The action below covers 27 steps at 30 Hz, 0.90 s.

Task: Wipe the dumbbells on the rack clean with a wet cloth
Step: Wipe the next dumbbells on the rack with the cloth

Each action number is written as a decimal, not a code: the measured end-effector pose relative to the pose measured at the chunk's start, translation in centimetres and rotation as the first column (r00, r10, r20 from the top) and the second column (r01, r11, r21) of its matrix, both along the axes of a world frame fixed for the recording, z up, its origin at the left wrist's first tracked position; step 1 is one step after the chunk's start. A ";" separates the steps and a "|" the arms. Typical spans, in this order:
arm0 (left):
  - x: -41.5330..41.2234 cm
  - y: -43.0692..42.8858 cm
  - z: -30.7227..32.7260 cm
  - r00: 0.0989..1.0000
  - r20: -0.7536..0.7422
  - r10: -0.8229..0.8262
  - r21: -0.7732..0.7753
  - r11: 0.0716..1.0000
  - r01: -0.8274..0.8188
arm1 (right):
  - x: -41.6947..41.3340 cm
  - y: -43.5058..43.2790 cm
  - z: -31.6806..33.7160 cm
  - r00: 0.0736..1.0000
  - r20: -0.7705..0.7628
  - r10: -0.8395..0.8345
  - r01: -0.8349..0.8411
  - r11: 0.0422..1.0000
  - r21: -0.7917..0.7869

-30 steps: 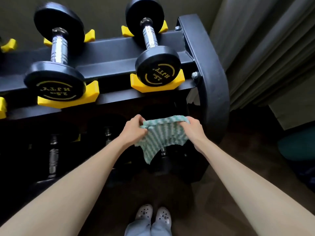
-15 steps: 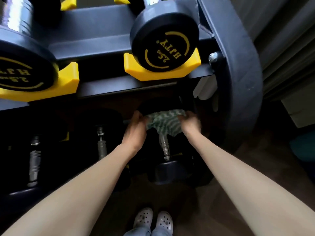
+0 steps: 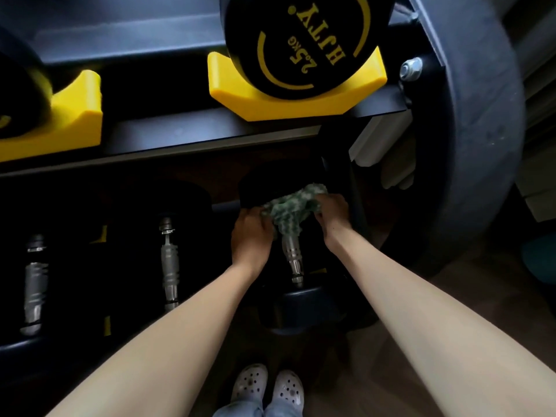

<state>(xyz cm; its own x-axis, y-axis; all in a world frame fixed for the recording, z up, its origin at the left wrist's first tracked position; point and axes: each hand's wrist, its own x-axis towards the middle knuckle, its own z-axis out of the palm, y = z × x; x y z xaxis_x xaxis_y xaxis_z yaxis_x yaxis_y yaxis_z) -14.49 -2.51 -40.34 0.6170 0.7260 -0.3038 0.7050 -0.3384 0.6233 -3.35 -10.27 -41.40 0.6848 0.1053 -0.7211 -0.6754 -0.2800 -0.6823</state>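
A green-and-white striped cloth (image 3: pixel 290 207) is bunched over the far end of a black dumbbell (image 3: pixel 296 305) on the lower shelf of the rack. My left hand (image 3: pixel 251 236) grips the cloth's left side and my right hand (image 3: pixel 332 216) grips its right side. Below the cloth the dumbbell's metal handle (image 3: pixel 292 255) shows bare. The far head of that dumbbell is mostly hidden in shadow behind the cloth.
Above, a 2.5 kg dumbbell (image 3: pixel 301 40) sits in a yellow cradle (image 3: pixel 301 103) on the upper rail. Two more dumbbell handles (image 3: pixel 169 266) lie to the left on the lower shelf. The rack's thick side frame (image 3: pixel 469 130) stands right; my shoes (image 3: pixel 267 386) are below.
I have leaned in closer and lower. Both hands carried the cloth down from open air under the upper shelf onto the lower right dumbbell, where the cloth is now bunched.
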 end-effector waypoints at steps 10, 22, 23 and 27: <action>3.9 0.0 -1.0 0.873 0.004 0.487 -0.732 0.597 -0.330 | -1.3 1.0 -1.7 0.978 -0.040 0.204 -0.205 0.979 -0.005; 3.5 -0.4 -3.9 0.969 -0.089 0.230 -0.451 0.858 -0.245 | -1.3 -1.4 -3.7 0.848 0.021 0.530 -0.517 0.836 -0.184; 3.1 -0.7 -4.1 0.970 -0.096 0.226 -0.454 0.857 -0.244 | -1.5 -1.8 -3.6 0.839 0.005 0.544 -0.532 0.823 -0.197; 1.5 -1.5 -4.3 0.971 -0.167 0.169 -0.480 0.847 -0.230 | -2.1 -3.5 -3.2 0.743 -0.061 0.666 -0.660 0.715 -0.230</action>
<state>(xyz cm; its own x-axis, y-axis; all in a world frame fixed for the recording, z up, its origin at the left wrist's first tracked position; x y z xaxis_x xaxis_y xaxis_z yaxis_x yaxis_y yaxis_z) -12.97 -4.06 -44.63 0.4142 0.5659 -0.7129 0.7998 0.1475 0.5819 -5.45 -13.78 -44.55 0.5185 0.3789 -0.7665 -0.2423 -0.7946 -0.5567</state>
